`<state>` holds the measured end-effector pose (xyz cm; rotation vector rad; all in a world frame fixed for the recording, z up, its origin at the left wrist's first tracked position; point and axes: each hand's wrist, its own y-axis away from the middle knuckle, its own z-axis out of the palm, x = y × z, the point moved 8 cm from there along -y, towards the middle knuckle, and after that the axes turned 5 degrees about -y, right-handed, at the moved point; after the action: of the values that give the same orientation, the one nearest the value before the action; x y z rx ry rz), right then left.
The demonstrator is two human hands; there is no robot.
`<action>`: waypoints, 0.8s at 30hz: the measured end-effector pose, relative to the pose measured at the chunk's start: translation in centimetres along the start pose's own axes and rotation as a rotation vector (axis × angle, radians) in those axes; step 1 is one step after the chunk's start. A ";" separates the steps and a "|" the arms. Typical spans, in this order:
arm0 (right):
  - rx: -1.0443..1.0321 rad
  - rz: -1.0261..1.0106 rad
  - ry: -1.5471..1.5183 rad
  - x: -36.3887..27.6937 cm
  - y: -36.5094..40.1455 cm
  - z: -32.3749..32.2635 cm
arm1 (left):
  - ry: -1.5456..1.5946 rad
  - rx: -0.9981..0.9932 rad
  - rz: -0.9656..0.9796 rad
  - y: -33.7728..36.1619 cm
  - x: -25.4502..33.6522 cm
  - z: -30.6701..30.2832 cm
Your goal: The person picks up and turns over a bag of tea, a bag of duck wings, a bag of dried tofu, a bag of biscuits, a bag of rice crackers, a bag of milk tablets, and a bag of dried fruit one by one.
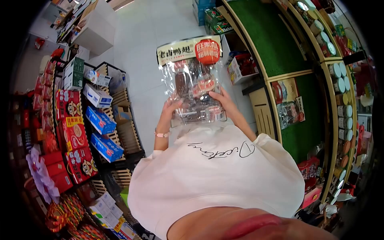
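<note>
A large clear plastic bag of snack packets [182, 82] is held up in front of my chest. Its cream header card [176, 53] has black Chinese characters for braised duck wings and a red round patch. Dark brown packets show through the film. My left hand [173, 106] grips the lower left side of the bag, thumb on the front. On the lower right side my right hand [221, 99] holds it the same way. The fingers behind the bag are hidden.
To the right stands a wooden shelf with green matting [272, 44], where a similar snack bag [289, 106] lies. Beyond it are rows of lidded jars [345, 112]. Racks at left carry red gift boxes [76, 132] and blue cartons [101, 121]. An open carton [240, 72] sits ahead right.
</note>
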<state>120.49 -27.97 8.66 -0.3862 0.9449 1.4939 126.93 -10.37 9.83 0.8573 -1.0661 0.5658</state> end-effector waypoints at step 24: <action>0.065 -0.061 -0.012 -15.7 -33.3 -9.1 | -0.035 -0.131 -0.221 -39.0 11.1 -0.5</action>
<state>151.95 -48.48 3.72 -0.3554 0.9621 1.4051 161.23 -31.86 7.19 0.8588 -1.0133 0.2936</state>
